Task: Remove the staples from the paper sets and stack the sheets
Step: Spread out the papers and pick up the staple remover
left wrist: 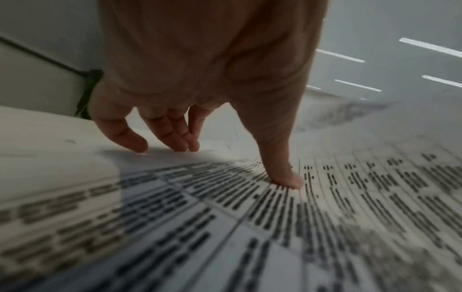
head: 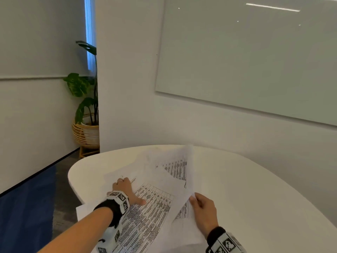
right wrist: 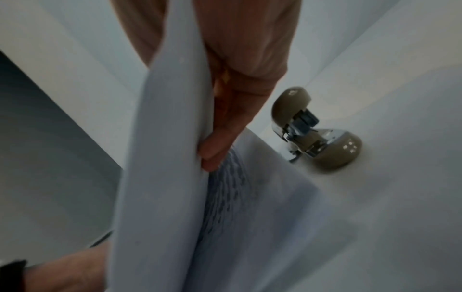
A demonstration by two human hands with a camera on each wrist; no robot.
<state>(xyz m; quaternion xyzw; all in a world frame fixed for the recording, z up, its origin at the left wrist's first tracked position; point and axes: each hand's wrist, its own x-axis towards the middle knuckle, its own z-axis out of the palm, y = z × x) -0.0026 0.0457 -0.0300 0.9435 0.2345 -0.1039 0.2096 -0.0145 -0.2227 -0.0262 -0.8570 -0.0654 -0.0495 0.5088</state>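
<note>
L hand (head: pixel 125 189) lay spread on the printed sheet (head: pixel 151 209), fingers straight. In the L wrist view the thumb (left wrist: pixel 285 173) pressed down on the table rows and the other fingertips (left wrist: pixel 175 142) touched the paper further up, near its far edge. A ring showed on one finger in the head view.

R hand (head: pixel 204 209) pinched the lifted sheet (head: pixel 184 172) at its near corner, thumb on one side, fingers curled on the other. In the R wrist view the thumb (right wrist: pixel 220 146) was tight against the paper's edge, w/ the sheet standing up from the pile and curving toward the L. That sheet rose steeply from the R hand toward the table's far side, its printed face turned L, over the flat pages.

The papers sat at the near-left part of the white table (head: pixel 255 189), fanned at angles, one corner hanging past the table edge near the L forearm. More printed pages lay under the raised one, beside the R hand.

A tan staple remover (right wrist: pixel 317 130) lay on the table just past the paper's corner, apart from the R hand, seen in the R wrist view only. No staple could be made out; too blurred to tell.

Both wrists wore black bands w/ marker blocks. Plant (head: pixel 85 99) in a basket stood by the wall, whiteboard (head: pixel 246 57) on the R.
</note>
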